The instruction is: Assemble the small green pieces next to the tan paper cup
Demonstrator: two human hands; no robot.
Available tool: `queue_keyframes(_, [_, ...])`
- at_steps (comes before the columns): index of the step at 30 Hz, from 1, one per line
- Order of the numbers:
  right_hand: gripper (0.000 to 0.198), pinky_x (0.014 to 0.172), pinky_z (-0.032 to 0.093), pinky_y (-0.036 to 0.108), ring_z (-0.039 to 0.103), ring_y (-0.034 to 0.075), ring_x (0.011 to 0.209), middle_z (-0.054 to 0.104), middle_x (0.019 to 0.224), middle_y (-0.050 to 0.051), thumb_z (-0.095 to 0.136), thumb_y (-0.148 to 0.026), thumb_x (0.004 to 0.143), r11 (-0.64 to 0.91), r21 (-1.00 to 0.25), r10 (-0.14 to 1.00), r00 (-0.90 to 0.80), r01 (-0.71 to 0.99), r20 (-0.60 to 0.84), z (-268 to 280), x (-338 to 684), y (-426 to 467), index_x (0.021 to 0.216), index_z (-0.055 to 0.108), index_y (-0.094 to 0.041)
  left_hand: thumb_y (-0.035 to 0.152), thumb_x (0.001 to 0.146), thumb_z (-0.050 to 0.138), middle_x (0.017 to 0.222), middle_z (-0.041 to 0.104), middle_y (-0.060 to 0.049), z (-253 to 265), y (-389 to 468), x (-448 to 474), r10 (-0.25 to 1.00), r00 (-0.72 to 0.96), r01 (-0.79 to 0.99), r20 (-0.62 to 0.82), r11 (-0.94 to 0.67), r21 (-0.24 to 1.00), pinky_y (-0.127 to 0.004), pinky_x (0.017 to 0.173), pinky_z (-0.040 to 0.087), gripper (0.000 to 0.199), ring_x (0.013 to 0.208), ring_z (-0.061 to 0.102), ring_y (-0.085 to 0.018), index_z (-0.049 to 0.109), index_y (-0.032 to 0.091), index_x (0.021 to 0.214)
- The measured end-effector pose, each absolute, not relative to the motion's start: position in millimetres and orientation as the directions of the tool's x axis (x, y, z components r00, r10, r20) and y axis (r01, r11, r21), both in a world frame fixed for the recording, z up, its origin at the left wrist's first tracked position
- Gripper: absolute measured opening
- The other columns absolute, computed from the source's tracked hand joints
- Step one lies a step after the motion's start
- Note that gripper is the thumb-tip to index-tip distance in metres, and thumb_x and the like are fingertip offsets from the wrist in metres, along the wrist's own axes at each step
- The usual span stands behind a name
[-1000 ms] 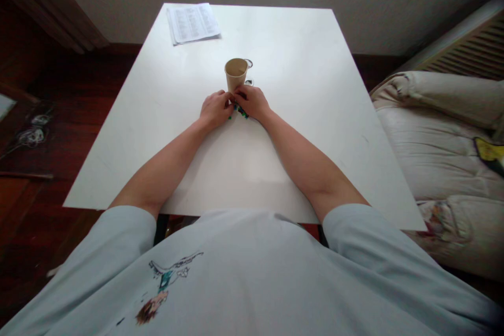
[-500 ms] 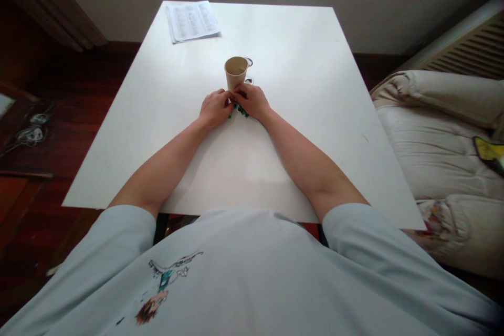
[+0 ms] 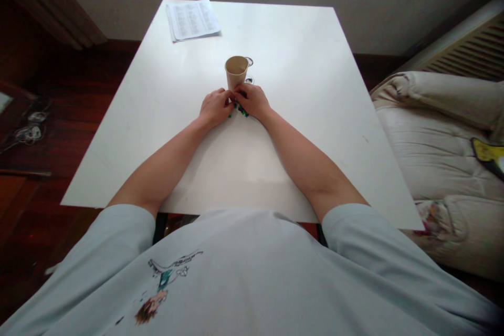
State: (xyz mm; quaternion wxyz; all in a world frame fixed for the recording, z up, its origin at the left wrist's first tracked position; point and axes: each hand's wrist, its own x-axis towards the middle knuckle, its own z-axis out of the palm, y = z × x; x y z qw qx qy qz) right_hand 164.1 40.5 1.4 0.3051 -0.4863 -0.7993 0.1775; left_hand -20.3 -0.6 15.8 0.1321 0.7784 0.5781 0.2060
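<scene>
Tan cup (image 3: 236, 74) — green, dark bits (image 3: 243, 111)

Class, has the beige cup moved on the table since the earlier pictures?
No. Judged against the printed papers, the beige cup stands in the same place.

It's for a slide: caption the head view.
Left hand and right hand close together by small green and dark pieces, near a tan cup on a white table.

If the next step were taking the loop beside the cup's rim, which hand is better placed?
Probably the right hand: it lies toward the same side of the cup as the loop, while the left hand sits toward the other side.
</scene>
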Motion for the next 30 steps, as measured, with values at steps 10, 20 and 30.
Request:
queue_keyframes(10, [0.028, 0.085, 0.054, 0.034, 0.071, 0.024, 0.093, 0.080, 0.098, 0.010, 0.063, -0.040, 0.106, 0.456, -0.584, 0.890, -0.329, 0.672, 0.317, -4.7, 165.7, 45.2, 0.104, 0.081, -0.018, 0.027, 0.101, 0.066, 0.117, 0.076, -0.012, 16.8, -1.1, -20.0, 0.958, 0.245, 0.851, 0.148, -0.286, 0.441, -0.044, 0.103, 0.054, 0.029, 0.113, 0.070, -0.030, 0.084, 0.026, 0.125])
queue_keyframes(20, [0.029, 0.086, 0.055, 0.035, 0.070, 0.025, 0.094, 0.080, 0.097, 0.010, 0.065, -0.040, 0.106, 0.449, -0.588, 0.893, -0.331, 0.673, 0.304, 4.4, 164.8, 38.7, 0.107, 0.081, -0.017, 0.026, 0.100, 0.066, 0.116, 0.076, -0.012, 15.7, -0.6, -19.2, 0.958, 0.241, 0.846, 0.153, -0.285, 0.452, -0.044, 0.104, 0.054, 0.030, 0.115, 0.069, -0.031, 0.084, 0.025, 0.124])
queue_keyframes(30, [0.028, 0.086, 0.056, 0.034, 0.072, 0.025, 0.096, 0.081, 0.097, 0.010, 0.066, -0.041, 0.106, 0.460, -0.598, 0.888, -0.347, 0.656, 0.302, 8.1, 164.1, 36.1, 0.108, 0.082, -0.018, 0.026, 0.100, 0.066, 0.118, 0.076, -0.012, 16.3, -0.8, -19.8, 0.960, 0.242, 0.843, 0.141, -0.280, 0.460, -0.045, 0.104, 0.054, 0.032, 0.115, 0.069, -0.032, 0.085, 0.026, 0.125])
